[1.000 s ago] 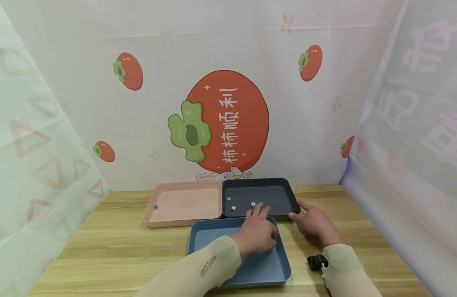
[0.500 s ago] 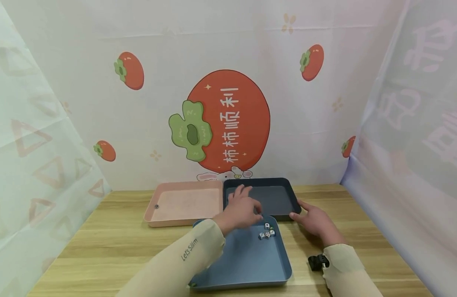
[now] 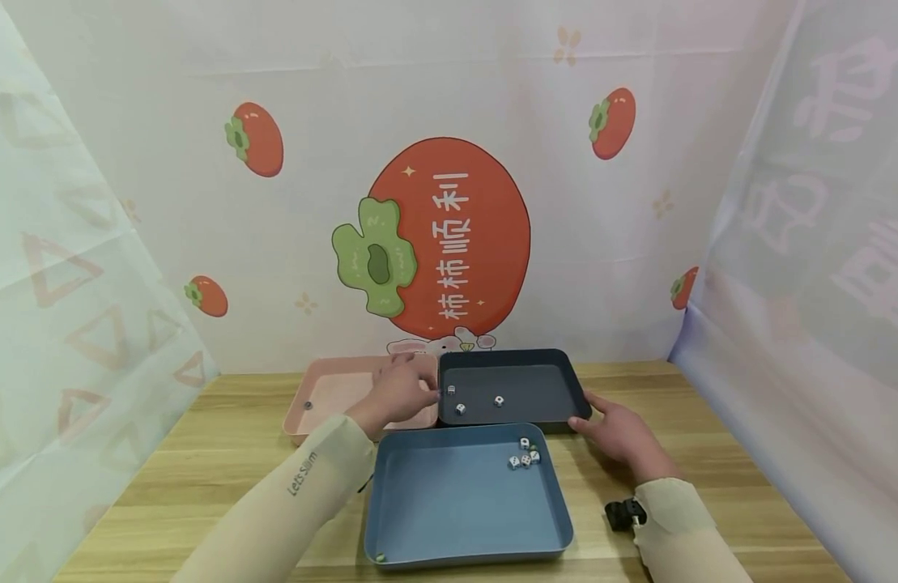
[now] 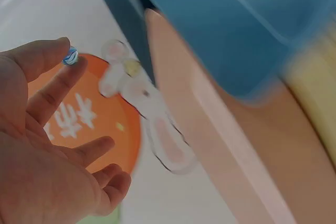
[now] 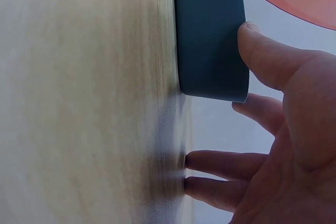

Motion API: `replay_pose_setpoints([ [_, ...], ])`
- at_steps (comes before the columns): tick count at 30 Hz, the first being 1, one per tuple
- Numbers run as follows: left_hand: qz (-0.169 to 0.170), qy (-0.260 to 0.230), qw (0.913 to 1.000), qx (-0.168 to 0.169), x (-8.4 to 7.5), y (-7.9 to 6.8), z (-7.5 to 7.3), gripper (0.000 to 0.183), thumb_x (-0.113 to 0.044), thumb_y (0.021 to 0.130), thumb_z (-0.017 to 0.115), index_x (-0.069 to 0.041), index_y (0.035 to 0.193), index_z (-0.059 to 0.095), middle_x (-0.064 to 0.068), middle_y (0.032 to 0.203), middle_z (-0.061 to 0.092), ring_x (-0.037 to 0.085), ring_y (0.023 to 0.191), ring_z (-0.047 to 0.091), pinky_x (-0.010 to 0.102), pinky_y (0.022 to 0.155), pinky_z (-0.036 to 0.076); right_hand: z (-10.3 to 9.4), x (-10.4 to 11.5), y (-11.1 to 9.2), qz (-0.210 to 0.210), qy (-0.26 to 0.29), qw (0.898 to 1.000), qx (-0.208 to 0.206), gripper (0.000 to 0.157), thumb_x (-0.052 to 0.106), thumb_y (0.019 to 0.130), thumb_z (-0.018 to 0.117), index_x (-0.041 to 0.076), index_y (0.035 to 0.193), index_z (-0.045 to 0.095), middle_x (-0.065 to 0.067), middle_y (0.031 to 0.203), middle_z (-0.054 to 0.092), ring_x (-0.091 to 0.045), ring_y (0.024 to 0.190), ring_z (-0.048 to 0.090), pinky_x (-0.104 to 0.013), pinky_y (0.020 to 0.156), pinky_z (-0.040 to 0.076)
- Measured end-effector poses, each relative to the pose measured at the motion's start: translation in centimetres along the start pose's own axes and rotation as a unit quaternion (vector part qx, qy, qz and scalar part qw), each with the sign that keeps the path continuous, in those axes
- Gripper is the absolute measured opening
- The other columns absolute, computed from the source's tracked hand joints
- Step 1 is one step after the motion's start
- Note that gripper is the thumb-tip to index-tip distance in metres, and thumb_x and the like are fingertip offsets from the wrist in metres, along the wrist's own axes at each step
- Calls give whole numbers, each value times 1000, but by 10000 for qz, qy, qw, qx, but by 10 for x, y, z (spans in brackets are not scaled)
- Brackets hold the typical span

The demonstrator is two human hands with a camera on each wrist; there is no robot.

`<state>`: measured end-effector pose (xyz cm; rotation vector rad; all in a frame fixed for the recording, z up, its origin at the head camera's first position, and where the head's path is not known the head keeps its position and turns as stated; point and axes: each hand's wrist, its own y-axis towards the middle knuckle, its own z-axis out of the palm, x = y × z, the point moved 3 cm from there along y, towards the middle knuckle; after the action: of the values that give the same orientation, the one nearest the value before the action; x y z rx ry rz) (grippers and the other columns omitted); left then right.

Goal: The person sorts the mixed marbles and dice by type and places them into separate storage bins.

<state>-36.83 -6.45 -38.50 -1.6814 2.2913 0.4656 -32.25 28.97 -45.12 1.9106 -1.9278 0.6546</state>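
My left hand [image 3: 399, 393] is over the pink tray [image 3: 332, 368], its thumb and index finger pinching a blue-and-white swirled marble [image 4: 70, 56]; the other fingers are spread. My right hand [image 3: 618, 431] holds the near right corner of the dark tray [image 3: 543, 389], thumb at the rim and index finger along the end wall. Two lower fingers [image 5: 226, 165] reach down to the tabletop. Three white dice, one of them a die [image 3: 499, 401] in the middle, lie in the dark tray. A small round marble [image 3: 308, 406] sits at the pink tray's left side.
In front stands a blue tray [image 3: 456, 502], with several dice [image 3: 525, 461] in its far right corner. Small green pieces lie there too, and one green piece [image 3: 380, 558] is in its near left corner. A printed cloth wall [image 3: 449, 81] rises behind the trays.
My left hand has moved from over the blue tray, past the dark tray, left to the pink tray, uncovering the dice. My right hand has stayed at the dark tray's corner.
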Motion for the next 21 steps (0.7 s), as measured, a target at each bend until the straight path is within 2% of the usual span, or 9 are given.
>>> replay_pose_setpoints([
  [5, -112, 199, 9997, -70, 35, -8, -11, 8, -24, 88, 71, -22, 82, 74, 16, 140, 53, 45, 141, 23, 72, 103, 18, 1, -2, 1, -1, -22, 10000, -28, 80, 50, 97, 59, 1, 154, 32, -35, 146, 38, -56, 131, 36, -67, 102, 31],
  [10, -197, 507, 9984, -139, 79, -11, -32, 8, -23, 89, 67, -19, 89, 74, 17, 132, 60, 48, 140, 22, 73, 103, 18, 3, -4, 3, 4, -8, 10000, -27, 81, 52, 96, 59, 2, 154, 32, -34, 147, 38, -56, 131, 36, -67, 102, 30],
  [14, -418, 616, 9970, -228, 109, -13, -45, 7, -21, 88, 67, -17, 89, 73, 23, 133, 58, 52, 139, 21, 75, 100, 19, 3, -4, 3, -71, 3, 10000, -63, 82, 54, 96, 59, 2, 154, 32, -34, 146, 39, -55, 130, 37, -67, 101, 31],
  [18, -566, 498, 9970, -156, 130, -19, -48, 4, -17, 87, 71, -14, 87, 72, 27, 132, 56, 56, 136, 21, 77, 98, 17, 2, -4, 2, -56, -1, 10000, -71, 83, 55, 95, 59, 3, 154, 32, -34, 146, 39, -55, 131, 37, -67, 102, 31],
  [21, -558, 625, 9965, -46, 140, -25, -46, 4, -15, 87, 70, -13, 85, 73, 28, 130, 56, 59, 134, 21, 78, 97, 16, 3, -4, 2, -27, -30, 10000, -54, 83, 54, 96, 59, 3, 155, 32, -34, 146, 39, -56, 131, 37, -67, 102, 31],
])
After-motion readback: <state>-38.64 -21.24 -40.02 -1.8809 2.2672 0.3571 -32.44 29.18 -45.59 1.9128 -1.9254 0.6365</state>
